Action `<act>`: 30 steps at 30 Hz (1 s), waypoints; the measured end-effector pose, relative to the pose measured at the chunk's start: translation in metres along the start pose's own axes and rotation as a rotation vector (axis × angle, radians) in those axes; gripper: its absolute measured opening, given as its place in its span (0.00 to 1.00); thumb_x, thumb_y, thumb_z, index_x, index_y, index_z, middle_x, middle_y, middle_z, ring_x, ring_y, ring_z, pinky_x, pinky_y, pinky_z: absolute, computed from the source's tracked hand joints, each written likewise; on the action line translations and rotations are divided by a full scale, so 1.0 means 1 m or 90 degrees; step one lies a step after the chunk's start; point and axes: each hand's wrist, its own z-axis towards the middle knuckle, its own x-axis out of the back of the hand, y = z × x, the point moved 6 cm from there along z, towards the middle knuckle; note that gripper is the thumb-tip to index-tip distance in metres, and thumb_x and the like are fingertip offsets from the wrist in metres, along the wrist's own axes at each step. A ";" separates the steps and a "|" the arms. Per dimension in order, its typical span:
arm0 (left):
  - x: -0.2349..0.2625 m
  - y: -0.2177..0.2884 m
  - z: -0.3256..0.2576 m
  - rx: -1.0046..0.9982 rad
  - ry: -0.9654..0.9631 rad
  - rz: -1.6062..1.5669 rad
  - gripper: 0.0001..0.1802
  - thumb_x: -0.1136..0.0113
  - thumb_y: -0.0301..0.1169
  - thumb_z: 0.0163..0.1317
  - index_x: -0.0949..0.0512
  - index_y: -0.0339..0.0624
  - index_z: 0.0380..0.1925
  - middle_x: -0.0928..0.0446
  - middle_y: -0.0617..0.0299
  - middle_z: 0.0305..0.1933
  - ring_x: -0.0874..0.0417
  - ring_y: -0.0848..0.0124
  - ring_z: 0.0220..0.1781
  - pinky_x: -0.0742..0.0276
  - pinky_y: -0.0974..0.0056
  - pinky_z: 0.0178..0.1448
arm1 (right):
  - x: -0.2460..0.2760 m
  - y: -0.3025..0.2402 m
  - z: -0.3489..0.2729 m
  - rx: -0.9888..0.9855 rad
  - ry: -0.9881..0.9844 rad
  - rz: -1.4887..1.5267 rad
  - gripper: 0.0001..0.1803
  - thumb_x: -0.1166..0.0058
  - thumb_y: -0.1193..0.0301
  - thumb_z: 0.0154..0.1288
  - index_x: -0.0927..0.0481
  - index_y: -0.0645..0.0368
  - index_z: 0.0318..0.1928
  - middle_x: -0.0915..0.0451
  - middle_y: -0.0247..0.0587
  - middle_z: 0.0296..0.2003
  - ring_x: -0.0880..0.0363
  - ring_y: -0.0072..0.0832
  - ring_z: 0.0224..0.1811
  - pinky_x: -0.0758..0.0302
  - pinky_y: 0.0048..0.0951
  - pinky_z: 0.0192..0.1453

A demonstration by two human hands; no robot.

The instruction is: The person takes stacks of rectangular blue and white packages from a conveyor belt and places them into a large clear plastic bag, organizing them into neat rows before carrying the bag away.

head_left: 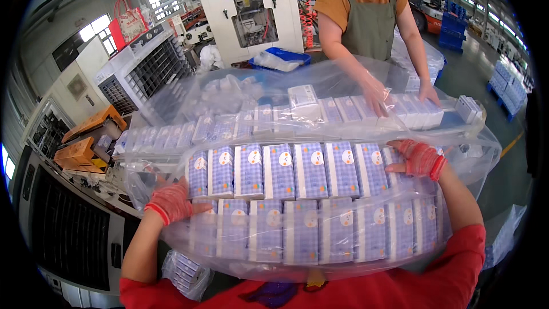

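A large clear plastic bag (229,274) lies before me, with two rows of purple-checked tissue packs (278,169) in it. My left hand (171,200), in a red-and-white fingerless knit glove, is closed on the bag at the rows' left end. Its thumb points inward over the packs; some fingers are hidden by the film. My right hand (420,159), gloved alike, lies at the right end of the farther row. Its thumb and forefinger are spread apart, touching the packs there.
Across from me, a co-worker in green overalls (369,28) has both hands on another row of packs (354,109) under film. One pack (304,102) lies on top of that row. Machine cabinets (249,11) stand behind; a dark grille (68,229) is at left. A blue pallet (503,103) of packs is at right.
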 end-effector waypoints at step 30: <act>0.024 0.232 0.012 -0.793 0.325 0.093 0.11 0.55 0.38 0.52 0.26 0.48 0.30 0.29 0.65 0.40 0.34 0.62 0.49 0.40 0.51 0.52 | 0.102 -0.001 -0.162 -0.084 0.189 -0.153 0.28 0.43 0.45 0.38 0.22 0.55 0.32 0.24 0.37 0.25 0.27 0.35 0.32 0.35 0.34 0.44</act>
